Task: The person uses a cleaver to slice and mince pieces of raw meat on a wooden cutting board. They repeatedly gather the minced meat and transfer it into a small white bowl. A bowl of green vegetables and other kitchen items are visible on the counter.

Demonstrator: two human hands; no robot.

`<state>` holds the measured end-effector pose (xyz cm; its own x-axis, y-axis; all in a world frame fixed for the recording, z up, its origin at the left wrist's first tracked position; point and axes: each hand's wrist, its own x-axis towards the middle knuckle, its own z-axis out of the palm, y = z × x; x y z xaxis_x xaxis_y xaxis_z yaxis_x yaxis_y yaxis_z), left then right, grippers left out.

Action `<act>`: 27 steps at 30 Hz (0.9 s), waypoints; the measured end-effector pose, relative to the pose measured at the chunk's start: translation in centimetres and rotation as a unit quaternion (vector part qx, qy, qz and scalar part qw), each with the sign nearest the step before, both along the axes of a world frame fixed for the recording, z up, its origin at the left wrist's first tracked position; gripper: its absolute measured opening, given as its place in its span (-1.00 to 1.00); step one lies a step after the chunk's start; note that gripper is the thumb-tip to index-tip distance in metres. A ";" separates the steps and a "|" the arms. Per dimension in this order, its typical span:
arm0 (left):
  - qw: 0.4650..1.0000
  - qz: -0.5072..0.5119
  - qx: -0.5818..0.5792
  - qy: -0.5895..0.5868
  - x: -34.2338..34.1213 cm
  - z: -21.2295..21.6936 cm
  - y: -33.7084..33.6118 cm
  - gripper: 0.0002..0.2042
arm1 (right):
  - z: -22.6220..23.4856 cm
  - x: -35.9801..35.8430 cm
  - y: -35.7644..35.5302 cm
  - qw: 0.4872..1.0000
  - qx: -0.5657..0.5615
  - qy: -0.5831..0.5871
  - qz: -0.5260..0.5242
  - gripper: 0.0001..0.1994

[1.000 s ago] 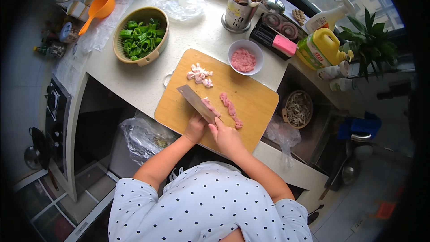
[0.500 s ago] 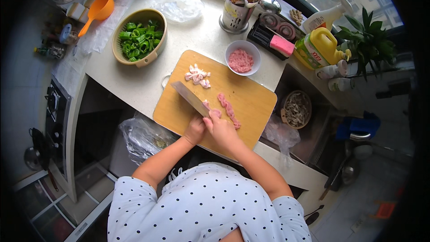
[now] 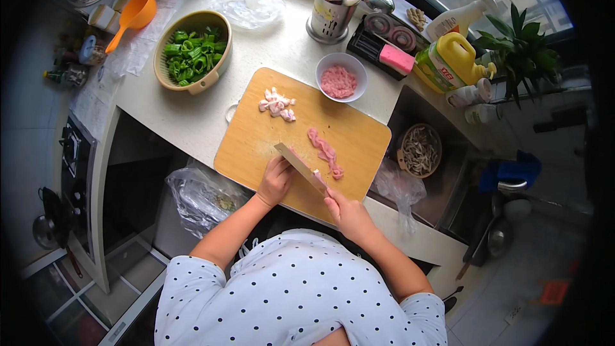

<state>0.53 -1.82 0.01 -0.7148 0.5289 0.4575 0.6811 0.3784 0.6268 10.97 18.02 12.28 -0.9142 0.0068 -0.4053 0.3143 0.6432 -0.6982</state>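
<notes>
My right hand (image 3: 351, 215) is closed round the handle of a broad kitchen knife (image 3: 300, 168). The blade slants up and left over a wooden cutting board (image 3: 256, 150). My left hand (image 3: 275, 179) has its fingers curled against the blade's near-left side, at a piece of pink meat (image 3: 291, 150) partly hidden by blade and fingers. A small pale bit of meat (image 3: 317, 174) shows at the blade's right side, near the handle. Farther right on the board lies a long strip of meat (image 3: 325, 152). Several whitish, fatty meat pieces (image 3: 277, 104) sit in a pile at the far left.
A white bowl of minced meat (image 3: 341, 97) stands behind the board. A colander (image 3: 221, 67) of cut green peppers is at back left. The sink (image 3: 400, 112) at right holds a basket of grey strips (image 3: 421, 150). A plastic bag (image 3: 205, 198) hangs at the counter's front edge.
The knife has swung down and right, away from the fatty pieces. My right hand has moved right, apart from my left hand, which has shifted slightly up.
</notes>
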 end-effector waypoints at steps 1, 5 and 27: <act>1.000 0.000 0.001 0.001 0.0 -0.1 0.0 -0.75 | 0.0 0.3 -0.1 1.000 0.010 -0.005 0.002 -0.64; 0.999 -0.001 0.011 -0.038 -0.2 -0.7 0.0 -0.75 | -0.1 0.6 -0.3 1.000 0.028 -0.014 0.002 -0.62; 0.999 0.010 -0.015 -0.045 -0.7 -2.1 0.1 -0.79 | -4.4 -7.1 -4.2 0.998 -0.037 0.047 -0.001 -0.63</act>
